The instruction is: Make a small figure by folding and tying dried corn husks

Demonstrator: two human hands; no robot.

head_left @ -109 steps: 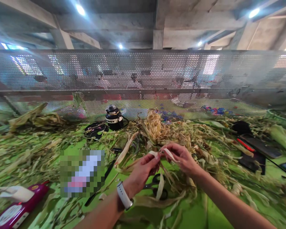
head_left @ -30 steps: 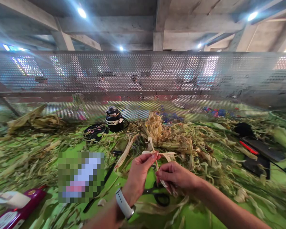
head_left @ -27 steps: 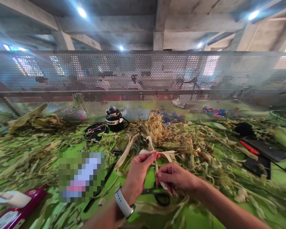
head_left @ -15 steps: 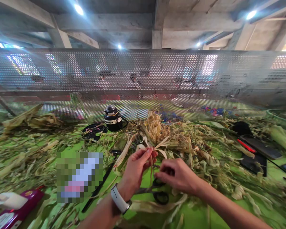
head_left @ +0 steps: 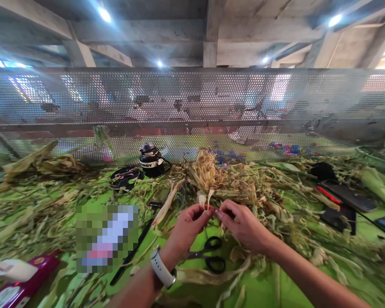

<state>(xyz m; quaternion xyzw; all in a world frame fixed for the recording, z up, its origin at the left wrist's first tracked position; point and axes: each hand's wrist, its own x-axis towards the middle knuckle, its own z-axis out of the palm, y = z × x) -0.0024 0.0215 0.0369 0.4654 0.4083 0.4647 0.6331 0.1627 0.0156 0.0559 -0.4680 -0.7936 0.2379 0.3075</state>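
Observation:
Between thumb and fingers, my left hand [head_left: 192, 222] pinches pale dried corn husk strips [head_left: 206, 201], whose ends stick up above the fingertips. My right hand [head_left: 242, 220] meets it at the fingertips, its thumb and finger closed on the same husk strips. Just below the hands, black-handled scissors [head_left: 208, 255] lie on the green table [head_left: 237, 293], their blades partly behind my left wrist. A bunch of dry yellowish husks [head_left: 207, 169] rises right behind my hands. A long husk piece [head_left: 170, 201] lies to the left of my left hand.
A black jar [head_left: 150, 160] and a dark pouch [head_left: 126, 177] stand near a perforated metal screen [head_left: 192, 94], with people behind it. Loose husks cover much of the table. At left lies a magenta tool [head_left: 35, 278]; at right, phones [head_left: 349, 194] and a green basket [head_left: 378, 160].
My right hand has moved up and left from above the scissors to my left fingertips. The scissors' handles are now uncovered. The husk strips, spread out before, now stand upright and closer together.

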